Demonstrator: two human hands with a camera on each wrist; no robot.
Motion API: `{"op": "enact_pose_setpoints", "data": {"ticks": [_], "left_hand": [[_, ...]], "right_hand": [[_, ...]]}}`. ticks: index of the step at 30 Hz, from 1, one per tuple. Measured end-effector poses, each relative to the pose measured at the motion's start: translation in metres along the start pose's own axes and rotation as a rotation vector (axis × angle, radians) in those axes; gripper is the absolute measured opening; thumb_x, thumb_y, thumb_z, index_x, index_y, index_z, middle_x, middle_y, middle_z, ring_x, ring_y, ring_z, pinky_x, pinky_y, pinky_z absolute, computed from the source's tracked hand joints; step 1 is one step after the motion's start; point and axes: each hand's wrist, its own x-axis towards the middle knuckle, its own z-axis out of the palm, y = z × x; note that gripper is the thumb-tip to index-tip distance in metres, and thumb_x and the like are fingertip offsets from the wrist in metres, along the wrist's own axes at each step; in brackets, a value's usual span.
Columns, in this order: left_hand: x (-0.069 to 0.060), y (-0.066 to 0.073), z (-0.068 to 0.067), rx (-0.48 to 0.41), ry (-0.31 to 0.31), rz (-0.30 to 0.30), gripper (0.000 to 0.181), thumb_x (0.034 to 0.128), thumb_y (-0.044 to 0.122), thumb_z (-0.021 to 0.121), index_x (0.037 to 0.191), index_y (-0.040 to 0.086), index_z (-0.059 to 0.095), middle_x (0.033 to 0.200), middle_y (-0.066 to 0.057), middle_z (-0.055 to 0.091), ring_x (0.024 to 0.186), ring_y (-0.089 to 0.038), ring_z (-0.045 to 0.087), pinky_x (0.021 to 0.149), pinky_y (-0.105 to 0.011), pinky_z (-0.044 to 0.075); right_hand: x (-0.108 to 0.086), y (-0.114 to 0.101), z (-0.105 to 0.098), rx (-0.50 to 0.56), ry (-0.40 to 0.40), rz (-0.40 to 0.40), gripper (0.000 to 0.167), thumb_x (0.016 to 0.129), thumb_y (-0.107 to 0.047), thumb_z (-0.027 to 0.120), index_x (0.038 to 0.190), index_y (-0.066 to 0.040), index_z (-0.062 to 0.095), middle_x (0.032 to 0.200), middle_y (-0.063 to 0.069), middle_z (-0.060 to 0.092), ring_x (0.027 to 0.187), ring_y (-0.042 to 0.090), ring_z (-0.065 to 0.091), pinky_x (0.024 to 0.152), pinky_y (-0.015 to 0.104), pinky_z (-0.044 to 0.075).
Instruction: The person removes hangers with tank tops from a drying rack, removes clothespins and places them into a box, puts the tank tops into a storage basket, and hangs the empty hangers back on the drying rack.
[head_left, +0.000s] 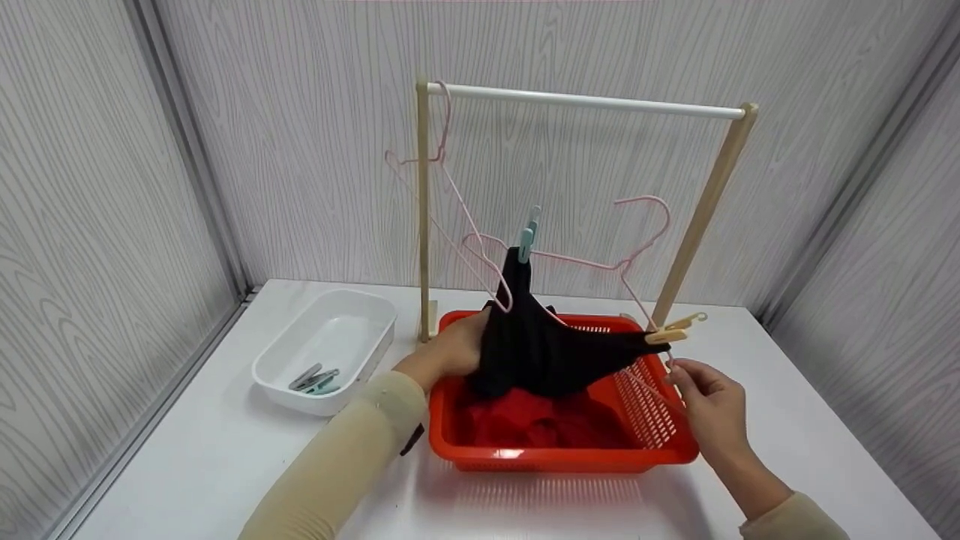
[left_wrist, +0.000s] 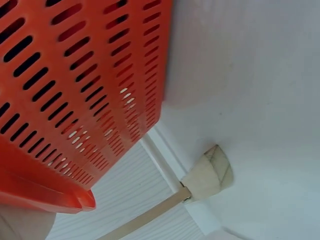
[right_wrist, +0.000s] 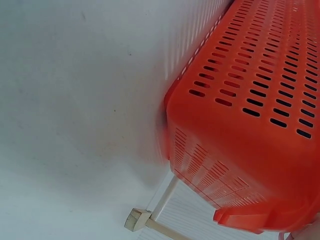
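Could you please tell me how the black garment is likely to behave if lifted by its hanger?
The black garment will probably be floppy, since its top edge sags between the teal clip and the yellow clip. It may swing below the pink hanger, as only its upper corners look clipped.

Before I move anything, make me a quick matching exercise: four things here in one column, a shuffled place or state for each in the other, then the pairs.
1. Black garment
2. Yellow clip
3. White tray
4. Red basket

A. Contains red fabric
B. Fastened to a pink hanger by two clips
C. Contains loose clips
D. Pinches the garment's end nearer the right hand

Pairs: 1-B, 2-D, 3-C, 4-A.
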Motion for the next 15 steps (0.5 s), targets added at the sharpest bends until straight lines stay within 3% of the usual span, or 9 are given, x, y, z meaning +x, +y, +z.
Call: {"op": "enact_pose_setpoints", "data": {"ticks": [3, 6, 12, 15], "left_hand": [[-0.0022, 0.0005, 0.0011, 0.02, 0.027, -0.026, 0.047, 0.0957, 0.041, 0.06, 0.135, 0.016, 0.053, 0.132, -0.005, 0.063, 0.121, -0.019, 0.058, 0.107, -0.038, 0.043], [-0.0028, 0.0012, 0.0018, 0.088, 0.002, -0.047, 0.04, 0.0958, 0.033, 0.06, 0.13, 0.013, 0.055, 0.125, -0.009, 0.066, 0.116, -0.025, 0.061, 0.103, -0.042, 0.047], [0.0001, 0.0, 0.0009, 0.234, -0.049, -0.039, 0.014, 0.0925, 0.015, 0.06, 0.097, 0.004, 0.066, 0.099, -0.016, 0.07, 0.103, -0.034, 0.063, 0.097, -0.043, 0.048], [0.0003, 0.0, -0.0002, 0.24, -0.048, -0.04, 0.016, 0.0915, 0.016, 0.061, 0.098, 0.003, 0.068, 0.103, -0.016, 0.068, 0.106, -0.035, 0.06, 0.097, -0.044, 0.047]], "right_hand": [[-0.0001, -0.0006, -0.0009, 0.005, 0.01, -0.003, 0.018, 0.098, -0.004, 0.062, 0.11, 0.004, 0.072, 0.093, 0.019, 0.072, 0.078, 0.013, 0.062, 0.069, 0.016, 0.051], [-0.0004, -0.0017, -0.0022, 0.015, 0.016, 0.004, 0.018, 0.098, -0.004, 0.062, 0.11, 0.005, 0.072, 0.092, 0.017, 0.072, 0.077, 0.011, 0.061, 0.068, 0.016, 0.05], [-0.0011, -0.0032, -0.0025, 0.058, 0.002, 0.003, 0.02, 0.097, -0.004, 0.063, 0.112, 0.008, 0.07, 0.09, 0.012, 0.073, 0.08, 0.012, 0.062, 0.07, 0.017, 0.051], [-0.001, -0.0037, -0.0023, 0.055, 0.009, 0.005, 0.02, 0.098, -0.006, 0.063, 0.112, 0.007, 0.07, 0.089, 0.011, 0.073, 0.077, 0.012, 0.06, 0.067, 0.017, 0.049]]}}
